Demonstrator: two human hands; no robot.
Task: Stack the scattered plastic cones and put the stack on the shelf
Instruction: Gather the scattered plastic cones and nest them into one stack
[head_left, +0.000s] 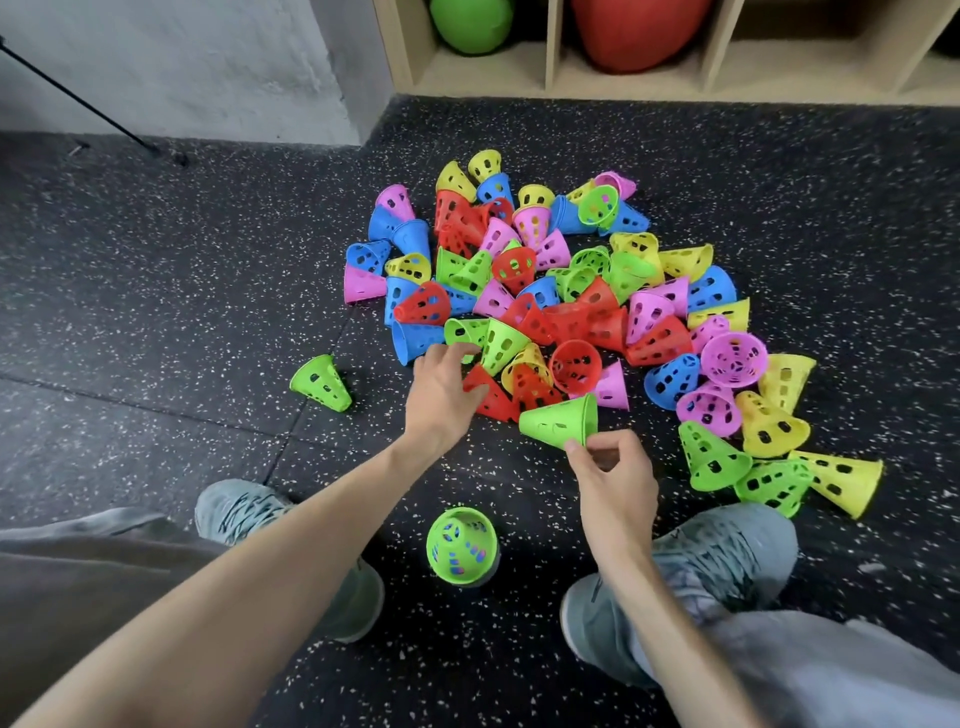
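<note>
1. Two bare hands reach out over a dark speckled floor (156, 291), with a big heap of cones (571, 291) spread beyond and to the right of them.
2. The right hand (615, 480) pinches the wide rim of a green cone (558, 426) between thumb and fingertips; the cone lies on its side in the air, narrow end pointing toward the left hand.
3. The left hand (441, 395) stretches forward with fingers spread and slightly bent, its fingertips at the near edge of the heap, touching or almost touching a green cone there (501, 343) (which of the two I cannot tell). It has hold of nothing.
4. Below the hands, between the two grey shoes (717, 566), stands a stack of cones (461, 545), mouth up, green on the outside with other colours showing through its holes.
5. Left of the left hand, one green cone (322, 383) lies alone on its side, apart from the heap.
6. Far beyond the hands stands a wooden shelf (553, 57) with a green ball (470, 26) and a red ball (639, 31) in separate compartments.
</note>
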